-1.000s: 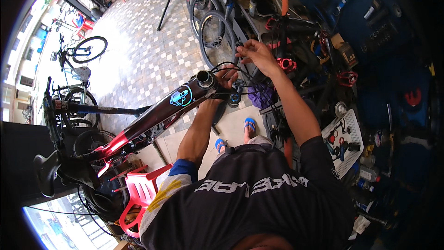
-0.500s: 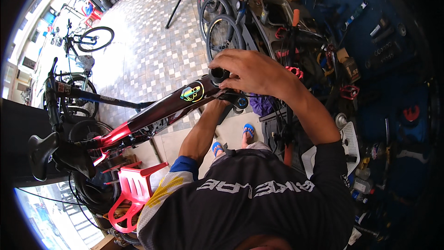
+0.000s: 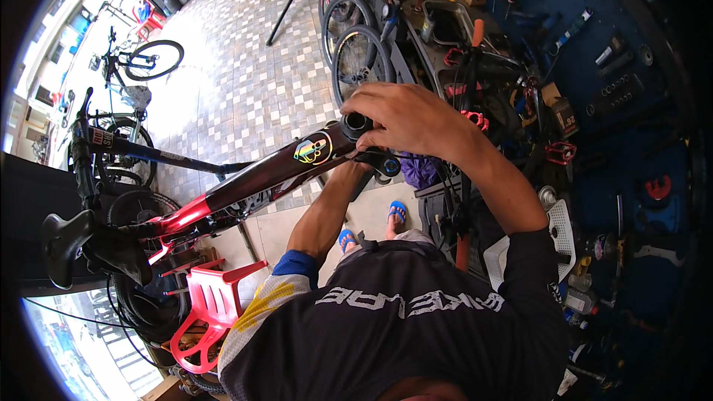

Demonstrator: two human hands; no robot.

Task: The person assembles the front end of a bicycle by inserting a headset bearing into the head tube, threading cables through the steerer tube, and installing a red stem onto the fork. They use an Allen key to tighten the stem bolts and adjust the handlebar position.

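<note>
1. Two hands are at the front end of the dark red bicycle frame (image 3: 260, 162), which reaches out above the tiled floor (image 3: 223, 67), near where the patterned tiles meet the pale strip.
2. The right hand (image 3: 405, 113) is curved narrow, thumb and fingers gripping the dark ring (image 3: 357, 122) from opposite sides.
3. The left hand (image 3: 357, 168) is under that end, mostly hidden; I can't tell its grip. A black part with a blue round end (image 3: 389, 167) sits beside it.
4. By my reckoning, the ring is at the tube's mouth, though its seating is unclear; no handlebar stands there yet.
</note>
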